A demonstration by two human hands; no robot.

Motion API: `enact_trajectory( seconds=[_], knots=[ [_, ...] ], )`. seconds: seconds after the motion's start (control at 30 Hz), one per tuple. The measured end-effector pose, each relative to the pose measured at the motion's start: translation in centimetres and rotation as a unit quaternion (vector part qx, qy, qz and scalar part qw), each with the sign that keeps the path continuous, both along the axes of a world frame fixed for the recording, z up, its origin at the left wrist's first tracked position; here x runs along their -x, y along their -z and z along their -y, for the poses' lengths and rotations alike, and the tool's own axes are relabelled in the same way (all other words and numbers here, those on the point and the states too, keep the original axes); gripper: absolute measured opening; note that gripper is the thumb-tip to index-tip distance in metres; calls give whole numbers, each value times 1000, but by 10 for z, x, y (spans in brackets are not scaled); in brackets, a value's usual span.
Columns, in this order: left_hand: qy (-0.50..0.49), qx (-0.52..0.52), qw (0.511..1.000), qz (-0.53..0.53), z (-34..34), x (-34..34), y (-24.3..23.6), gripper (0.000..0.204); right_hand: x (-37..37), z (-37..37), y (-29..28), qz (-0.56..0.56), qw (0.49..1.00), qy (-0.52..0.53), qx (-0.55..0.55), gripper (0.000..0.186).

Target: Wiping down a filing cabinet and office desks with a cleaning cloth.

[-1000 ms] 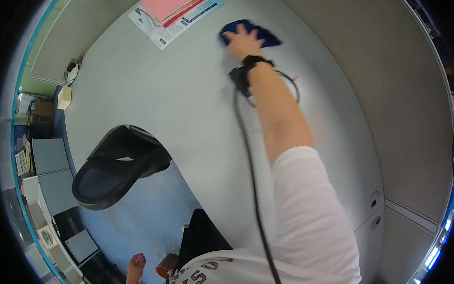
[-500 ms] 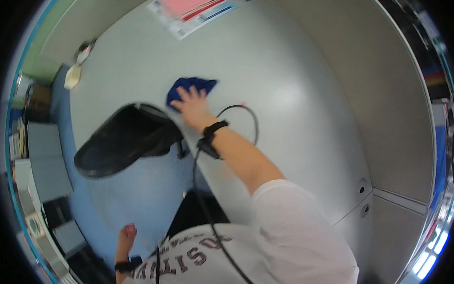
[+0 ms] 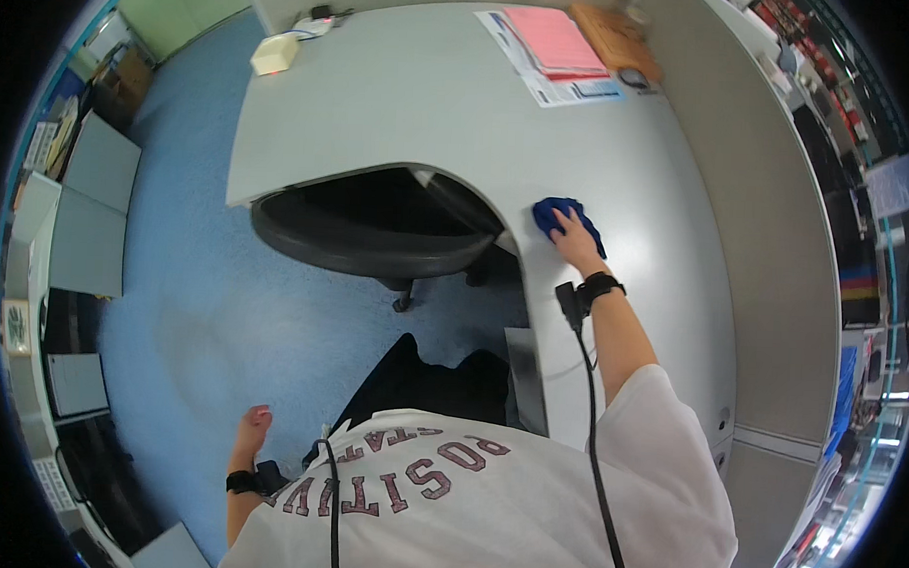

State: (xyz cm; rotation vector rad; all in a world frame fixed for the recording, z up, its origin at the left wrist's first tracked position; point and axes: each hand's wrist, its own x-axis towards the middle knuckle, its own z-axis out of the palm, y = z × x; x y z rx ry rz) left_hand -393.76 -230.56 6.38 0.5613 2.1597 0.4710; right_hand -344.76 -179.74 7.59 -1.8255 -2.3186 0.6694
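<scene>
My right hand point(image 3: 576, 241) presses a crumpled dark blue cloth point(image 3: 553, 213) against the grey desk top point(image 3: 380, 111), near the desk's curved inner edge. Its fingers are bent over the cloth, which sticks out on both sides. A black band with a cable sits on that wrist. Low on the left, my left hand point(image 3: 253, 430) hangs over the blue floor, away from the desk. Its fingers are loosely curled, and nothing shows in them. That wrist wears a black band too.
A black chair point(image 3: 376, 251) is tucked under the desk's curve. Pink and white papers point(image 3: 553, 42), a brown wooden board point(image 3: 611, 39) and a dark mouse point(image 3: 634, 78) lie at the far right. A pale yellow box point(image 3: 274, 53) stands far left. A partition point(image 3: 767, 215) borders the right side.
My right hand has moved the blue cloth along the desk toward its right-hand part, nearer to me. The view has turned and shifted. My left hand still hangs low at my side.
</scene>
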Motion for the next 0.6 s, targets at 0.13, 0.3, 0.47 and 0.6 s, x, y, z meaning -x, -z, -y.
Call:
enact_trajectory(
  seconds=[0.13, 0.3, 0.47, 0.6],
  knots=[
    [-80, -15, 997, 5, 47, 32, 13, 30, 13, -36, -7, 61, 992, 34, 105, 53],
    [-124, 20, 992, 30, 66, 78, 17, 29, 65, -75, -38, 51, 971, 88, 215, 48],
    [-88, -60, 994, -31, 80, 120, 35, 30, 194, -103, -53, 85, 973, 12, 214, 51],
    [-56, -39, 997, -38, -2, 129, -6, 29, 245, -152, -50, 59, 972, 9, 228, 57]
  ],
)
